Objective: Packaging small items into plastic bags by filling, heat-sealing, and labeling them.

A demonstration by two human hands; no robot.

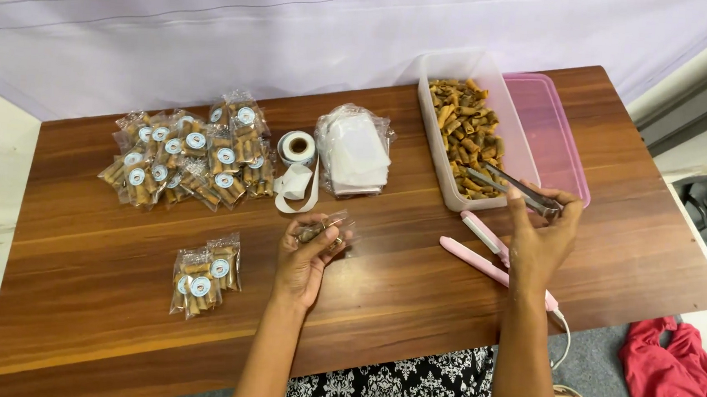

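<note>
The left hand [305, 257] is resting on the wooden table [101, 306] near its middle, fingers curled narrowly around a small clear packet [325, 228] partly filled with brown snack rolls. The right hand [541, 238] is hovering over the near end of a clear plastic tub [514, 135], fingers pinching the handle of metal tongs [511, 188] whose tips are pointing down into the brown rolls [468, 136] filling the tub. A pink lid [554, 129] is lying just beside the tub on its right, close to the table's right edge. A pink handheld sealer [481, 245] is lying below the right hand, its white cord trailing off the near edge. At the left rear, a heap of sealed packets [188, 164] is lying, each bearing a round pale-blue and white sticker; two more stickered packets [204, 273] are sitting apart nearer the front, left of the left hand. A roll of white sticker tape [298, 148] is standing behind the left hand with its strip curling forward, and a bundle of empty clear bags [355, 151] is lying just to its right. Open wood is showing along the near edge and at the far left corner. A red cloth [673, 382] is lying on the floor off the right corner.
</note>
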